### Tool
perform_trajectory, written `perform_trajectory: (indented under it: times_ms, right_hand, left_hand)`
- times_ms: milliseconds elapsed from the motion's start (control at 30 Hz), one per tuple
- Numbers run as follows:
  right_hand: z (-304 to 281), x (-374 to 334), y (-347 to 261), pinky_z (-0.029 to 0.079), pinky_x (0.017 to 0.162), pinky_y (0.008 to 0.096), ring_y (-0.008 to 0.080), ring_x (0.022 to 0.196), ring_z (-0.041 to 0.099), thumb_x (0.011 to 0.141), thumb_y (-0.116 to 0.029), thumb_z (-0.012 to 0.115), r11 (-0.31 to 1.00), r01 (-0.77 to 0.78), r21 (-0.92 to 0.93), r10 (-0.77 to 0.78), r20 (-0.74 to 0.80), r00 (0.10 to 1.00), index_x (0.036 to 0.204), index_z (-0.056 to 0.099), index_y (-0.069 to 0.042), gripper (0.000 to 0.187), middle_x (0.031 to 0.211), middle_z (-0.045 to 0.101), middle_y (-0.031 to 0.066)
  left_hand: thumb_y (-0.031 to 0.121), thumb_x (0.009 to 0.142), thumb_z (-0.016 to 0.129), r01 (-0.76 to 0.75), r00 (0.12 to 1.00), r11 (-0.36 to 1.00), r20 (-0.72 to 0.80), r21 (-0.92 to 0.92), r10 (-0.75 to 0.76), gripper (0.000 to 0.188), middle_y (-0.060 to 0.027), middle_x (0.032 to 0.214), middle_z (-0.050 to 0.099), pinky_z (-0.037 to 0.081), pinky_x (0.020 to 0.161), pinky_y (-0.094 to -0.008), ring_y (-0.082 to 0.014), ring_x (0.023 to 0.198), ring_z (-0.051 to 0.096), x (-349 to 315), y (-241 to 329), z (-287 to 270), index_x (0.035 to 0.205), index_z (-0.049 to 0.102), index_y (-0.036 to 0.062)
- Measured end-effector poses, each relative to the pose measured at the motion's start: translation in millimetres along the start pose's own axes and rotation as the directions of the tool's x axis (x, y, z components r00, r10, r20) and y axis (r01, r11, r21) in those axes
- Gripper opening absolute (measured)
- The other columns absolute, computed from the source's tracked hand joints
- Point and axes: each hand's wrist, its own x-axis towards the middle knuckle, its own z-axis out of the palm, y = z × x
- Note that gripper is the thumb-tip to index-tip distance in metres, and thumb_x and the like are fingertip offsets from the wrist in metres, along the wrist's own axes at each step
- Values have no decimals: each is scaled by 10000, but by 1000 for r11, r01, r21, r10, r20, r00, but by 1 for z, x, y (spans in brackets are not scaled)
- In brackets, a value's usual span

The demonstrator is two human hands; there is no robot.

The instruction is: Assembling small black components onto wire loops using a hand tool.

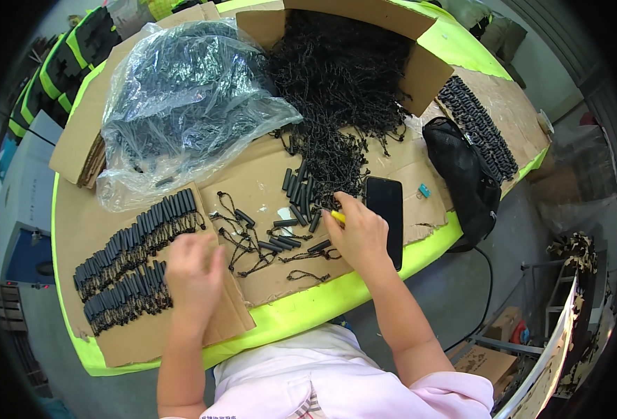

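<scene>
My left hand [193, 271] hovers by the right end of two rows of black tubes with cord loops [123, 297], laid on a cardboard sheet [219, 300]. Motion smears its fingers, so I cannot see whether it holds anything. My right hand [361, 234] is closed around a small yellow object [338, 217], most of it hidden by the fingers. It is at the near edge of a tangle of black cords [333, 160]. Left of it lie loose black tubes [298, 187] and several loose cord loops [308, 276], some with tubes on them.
A clear plastic bag [183, 105] of dark items and a cardboard box [420, 84] heaped with black cords stand at the back. A black phone [385, 209] lies beside my right hand. Farther right are a black mesh pouch [462, 174] and rows of dark coiled pieces [479, 126].
</scene>
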Motion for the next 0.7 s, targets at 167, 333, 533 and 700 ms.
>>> perform_trajectory:
  times_ms: [167, 333, 533, 700]
  right_hand:
    - [2, 10, 3, 477, 521, 382, 324, 616, 597, 751, -195, 621, 996, -73, -45, 79, 153, 985, 838, 537, -50, 189, 764, 624, 116]
    - [-15, 2, 9, 443, 487, 249, 133, 532, 576, 850, -129, 542, 593, -415, 690, 381, 214, 900, 779, 585, -6, 149, 675, 613, 55]
    - [-30, -7, 5, 253, 349, 191, 43, 388, 324, 847, -68, 504, -334, -482, 810, 258, 570, 780, 965, 599, -16, 160, 716, 614, 84]
    - [-31, -26, -10, 240, 361, 190, 56, 373, 310, 832, -60, 471, -574, -494, 654, -40, 580, 814, 972, 598, -13, 195, 753, 629, 112]
  left_hand:
    - [66, 723, 635, -200, 971, 969, 99, -147, 216, 104, -99, 832, 564, 454, 688, -336, -257, 790, 539, 31, 38, 46, 822, 626, 37]
    - [76, 732, 613, -238, 891, 971, 394, -19, 226, 101, -87, 825, 568, 467, 705, -359, -268, 823, 540, 53, 40, 69, 824, 627, 37]
    - [67, 714, 613, -316, 848, 949, 447, -2, 283, 152, -102, 808, 562, 463, 700, -375, -283, 809, 535, 56, 42, 63, 863, 624, 40]
    - [14, 698, 579, 14, 958, 920, 269, -392, 100, 205, -80, 746, 535, 463, 567, -280, -170, 691, 527, 40, 54, 29, 900, 616, 25]
